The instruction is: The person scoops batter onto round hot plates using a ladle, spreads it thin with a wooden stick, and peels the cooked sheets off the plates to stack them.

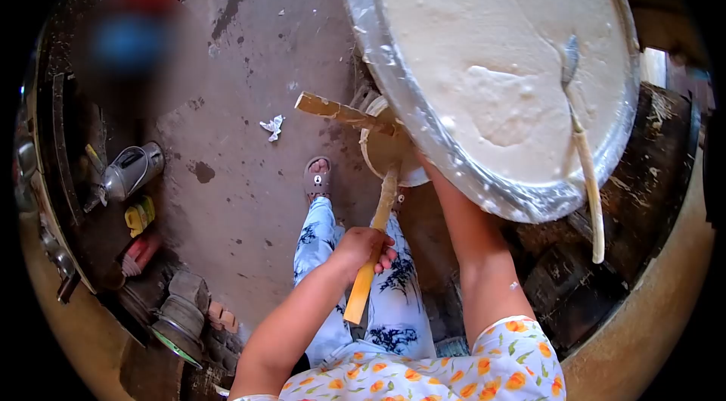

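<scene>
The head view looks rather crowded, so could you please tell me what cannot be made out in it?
Right hand: head view, hidden behind the basin.
Far end of the basin: cut off by the head view's top edge.
Right part of the bucket: head view, hidden by the basin.
Blue patch, upper left: head view, too blurred to identify.

A crumpled white scrap (273, 127) lies on the stained grey floor (249, 174). Along the left side, a grey metal can (134, 172) with a handle lies tilted near a yellow container (140, 216); reddish bricks (222, 318) sit lower down.
</scene>
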`<state>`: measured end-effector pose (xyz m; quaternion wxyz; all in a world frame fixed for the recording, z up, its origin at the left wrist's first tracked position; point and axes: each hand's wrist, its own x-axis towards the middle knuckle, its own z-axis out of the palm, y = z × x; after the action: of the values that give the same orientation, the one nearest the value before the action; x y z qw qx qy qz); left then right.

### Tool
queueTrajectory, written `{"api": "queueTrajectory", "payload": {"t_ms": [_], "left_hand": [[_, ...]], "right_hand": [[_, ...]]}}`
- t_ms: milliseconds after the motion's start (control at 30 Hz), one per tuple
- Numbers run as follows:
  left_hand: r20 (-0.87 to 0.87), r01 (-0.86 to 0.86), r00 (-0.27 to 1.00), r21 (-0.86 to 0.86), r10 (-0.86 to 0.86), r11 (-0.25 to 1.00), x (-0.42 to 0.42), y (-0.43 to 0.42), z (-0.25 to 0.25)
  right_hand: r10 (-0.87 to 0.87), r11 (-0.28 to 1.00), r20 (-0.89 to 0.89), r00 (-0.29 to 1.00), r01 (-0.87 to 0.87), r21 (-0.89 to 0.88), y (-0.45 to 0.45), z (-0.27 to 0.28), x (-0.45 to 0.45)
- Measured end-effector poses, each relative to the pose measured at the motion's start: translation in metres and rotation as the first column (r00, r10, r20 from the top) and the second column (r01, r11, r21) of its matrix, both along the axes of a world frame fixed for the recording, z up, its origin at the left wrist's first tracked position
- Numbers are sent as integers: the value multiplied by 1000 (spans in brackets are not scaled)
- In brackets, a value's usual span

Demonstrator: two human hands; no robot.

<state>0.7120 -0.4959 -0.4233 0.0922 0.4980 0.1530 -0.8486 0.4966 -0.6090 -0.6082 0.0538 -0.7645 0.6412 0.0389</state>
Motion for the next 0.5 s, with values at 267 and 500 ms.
{"api": "queueTrajectory", "payload": {"t_ms": [267,500], "left_hand": [[-12,-33,999,-14,32,999,-15,-19,-13],[-11,-125,992,22,126,992,-12,-19,-16]], "right_hand": [[-479,557,440,760,-124,821,33,-36,-22],[-278,960,96,956,273,66,36,-64,49]]}}
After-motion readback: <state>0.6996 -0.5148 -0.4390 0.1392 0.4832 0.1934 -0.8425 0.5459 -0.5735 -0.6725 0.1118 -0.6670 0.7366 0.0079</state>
